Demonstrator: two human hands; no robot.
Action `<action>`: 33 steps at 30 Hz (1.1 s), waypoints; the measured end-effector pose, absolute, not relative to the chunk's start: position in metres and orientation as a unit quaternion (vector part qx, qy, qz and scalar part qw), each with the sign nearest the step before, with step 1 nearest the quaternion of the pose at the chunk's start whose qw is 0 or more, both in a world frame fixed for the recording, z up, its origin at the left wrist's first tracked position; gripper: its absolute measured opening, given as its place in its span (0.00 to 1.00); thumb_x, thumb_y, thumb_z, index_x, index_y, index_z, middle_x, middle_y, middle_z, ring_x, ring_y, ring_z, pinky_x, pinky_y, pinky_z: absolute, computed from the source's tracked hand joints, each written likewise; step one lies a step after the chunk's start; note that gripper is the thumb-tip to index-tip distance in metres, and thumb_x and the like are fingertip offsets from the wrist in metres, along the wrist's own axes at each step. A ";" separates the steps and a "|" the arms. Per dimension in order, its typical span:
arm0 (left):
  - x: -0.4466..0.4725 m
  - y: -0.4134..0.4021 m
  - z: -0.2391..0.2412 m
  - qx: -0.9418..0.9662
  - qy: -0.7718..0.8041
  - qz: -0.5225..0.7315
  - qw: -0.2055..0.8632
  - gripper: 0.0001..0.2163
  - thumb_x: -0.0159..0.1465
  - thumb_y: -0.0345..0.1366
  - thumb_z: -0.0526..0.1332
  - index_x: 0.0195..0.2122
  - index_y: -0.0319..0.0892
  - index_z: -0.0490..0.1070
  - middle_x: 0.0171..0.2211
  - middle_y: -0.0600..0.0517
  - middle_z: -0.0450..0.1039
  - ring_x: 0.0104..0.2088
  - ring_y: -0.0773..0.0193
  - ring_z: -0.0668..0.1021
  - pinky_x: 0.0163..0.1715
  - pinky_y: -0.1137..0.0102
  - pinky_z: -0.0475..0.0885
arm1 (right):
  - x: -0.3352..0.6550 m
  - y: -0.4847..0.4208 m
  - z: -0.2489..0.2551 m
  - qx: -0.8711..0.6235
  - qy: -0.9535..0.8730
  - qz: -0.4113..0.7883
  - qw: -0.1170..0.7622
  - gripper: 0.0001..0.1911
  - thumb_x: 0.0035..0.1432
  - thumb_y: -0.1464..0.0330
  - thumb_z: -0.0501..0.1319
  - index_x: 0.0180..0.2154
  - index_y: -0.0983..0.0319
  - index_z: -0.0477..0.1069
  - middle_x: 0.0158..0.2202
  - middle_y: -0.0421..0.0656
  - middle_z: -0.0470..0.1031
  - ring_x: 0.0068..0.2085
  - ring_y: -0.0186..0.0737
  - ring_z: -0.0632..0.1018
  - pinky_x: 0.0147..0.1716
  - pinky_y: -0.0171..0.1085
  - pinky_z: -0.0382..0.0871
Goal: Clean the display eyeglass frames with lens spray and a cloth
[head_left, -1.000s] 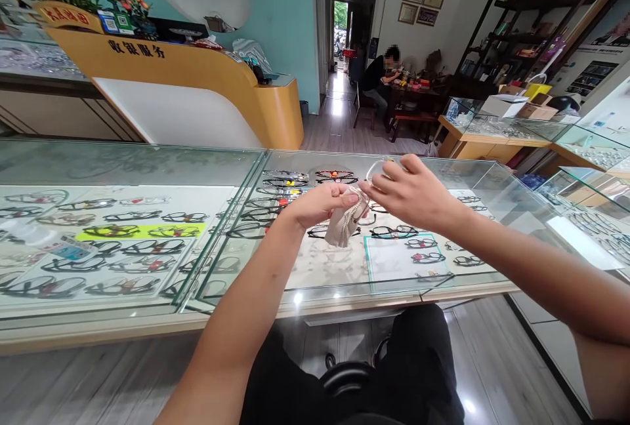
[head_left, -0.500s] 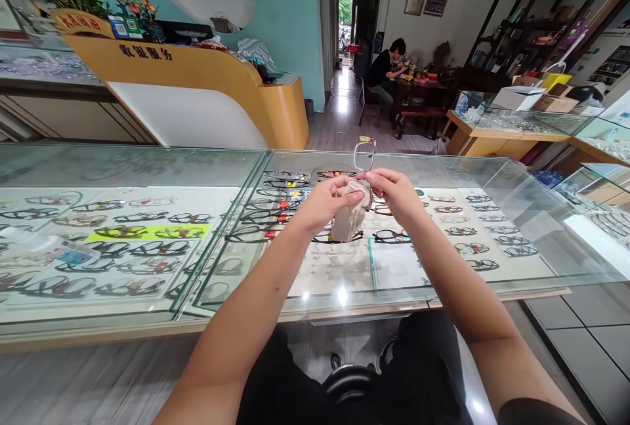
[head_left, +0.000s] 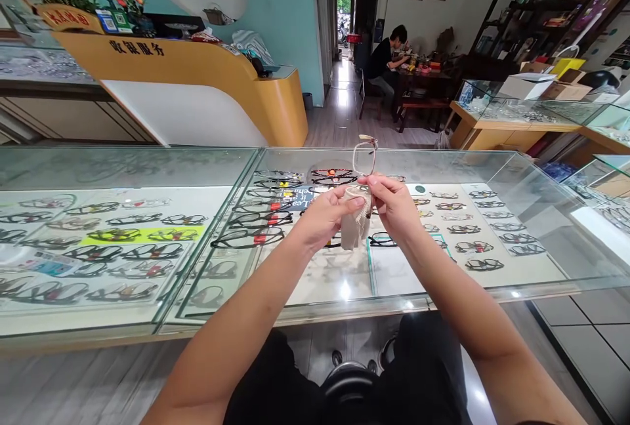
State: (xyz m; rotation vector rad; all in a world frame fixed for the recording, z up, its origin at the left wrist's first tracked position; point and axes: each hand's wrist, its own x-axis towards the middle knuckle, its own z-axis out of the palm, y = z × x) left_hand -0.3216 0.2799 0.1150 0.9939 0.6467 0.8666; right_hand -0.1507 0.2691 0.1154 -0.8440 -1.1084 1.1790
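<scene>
My left hand (head_left: pixel 322 215) pinches a beige cleaning cloth (head_left: pixel 353 228) against a pair of thin-framed glasses (head_left: pixel 365 159). My right hand (head_left: pixel 392 205) grips the glasses from the right side. The glasses stand upright, one lens sticking up above my fingers. Both hands hover over the glass display counter (head_left: pixel 443 281), about the middle of its right section. The lower lens is hidden by the cloth and my fingers.
Under the counter glass lie several rows of eyeglass frames (head_left: pixel 251 222). An orange reception desk (head_left: pixel 197 84) stands behind. A person (head_left: pixel 388 61) sits at a dark table at the back. More glass cases (head_left: pixel 531 117) line the right side. My knees and a stool (head_left: pixel 347 379) are below.
My right hand drew in from the right and turned the glasses upright, so one lens now rises above my fingers. Both hands stay together on cloth and glasses.
</scene>
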 end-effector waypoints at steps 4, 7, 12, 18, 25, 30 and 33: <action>-0.318 0.275 0.112 0.489 0.297 0.416 0.707 0.25 0.50 0.52 0.86 0.35 0.39 0.80 0.32 0.52 0.79 0.32 0.66 0.76 0.35 0.70 0.68 | -0.152 0.263 0.115 -0.356 -0.481 0.483 0.639 0.21 0.54 0.45 0.78 0.34 0.56 0.87 0.32 0.39 0.69 0.34 0.37 0.65 0.35 0.40 0.61; -0.318 0.274 0.109 0.520 0.290 0.417 0.686 0.25 0.54 0.55 0.83 0.33 0.39 0.81 0.32 0.51 0.79 0.33 0.65 0.75 0.37 0.69 0.67 | -0.152 0.260 0.114 -0.348 -0.481 0.472 0.652 0.20 0.55 0.46 0.78 0.34 0.55 0.88 0.33 0.40 0.69 0.34 0.37 0.65 0.34 0.40 0.59; -0.321 0.276 0.108 0.546 0.266 0.394 0.689 0.25 0.57 0.57 0.81 0.37 0.38 0.81 0.31 0.50 0.78 0.32 0.63 0.76 0.35 0.69 0.69 | -0.154 0.262 0.112 -0.340 -0.466 0.497 0.649 0.21 0.55 0.45 0.78 0.34 0.55 0.88 0.32 0.39 0.65 0.32 0.35 0.63 0.32 0.39 0.55; -0.321 0.275 0.108 0.529 0.260 0.381 0.712 0.24 0.53 0.49 0.85 0.43 0.40 0.83 0.34 0.51 0.80 0.32 0.64 0.77 0.35 0.70 0.71 | -0.159 0.264 0.111 -0.328 -0.434 0.512 0.665 0.20 0.52 0.47 0.80 0.34 0.56 0.89 0.32 0.39 0.67 0.36 0.37 0.66 0.36 0.39 0.58; -0.313 0.273 0.101 0.545 0.329 0.429 0.641 0.24 0.53 0.53 0.84 0.41 0.40 0.85 0.36 0.50 0.81 0.35 0.63 0.75 0.38 0.69 0.68 | -0.161 0.263 0.112 -0.329 -0.425 0.504 0.676 0.20 0.51 0.47 0.80 0.33 0.55 0.88 0.33 0.41 0.70 0.38 0.40 0.69 0.39 0.40 0.64; -0.315 0.274 0.104 0.575 0.305 0.424 0.630 0.24 0.57 0.56 0.81 0.38 0.40 0.83 0.34 0.51 0.78 0.34 0.63 0.73 0.38 0.69 0.67 | -0.160 0.264 0.110 -0.337 -0.423 0.496 0.679 0.18 0.53 0.48 0.79 0.35 0.54 0.89 0.35 0.41 0.75 0.38 0.40 0.70 0.38 0.40 0.66; -0.317 0.274 0.109 0.576 0.291 0.417 0.640 0.24 0.58 0.57 0.81 0.41 0.41 0.83 0.33 0.52 0.78 0.32 0.65 0.73 0.37 0.70 0.67 | -0.160 0.265 0.110 -0.324 -0.404 0.517 0.681 0.18 0.52 0.49 0.80 0.36 0.54 0.89 0.36 0.40 0.77 0.38 0.38 0.72 0.38 0.38 0.67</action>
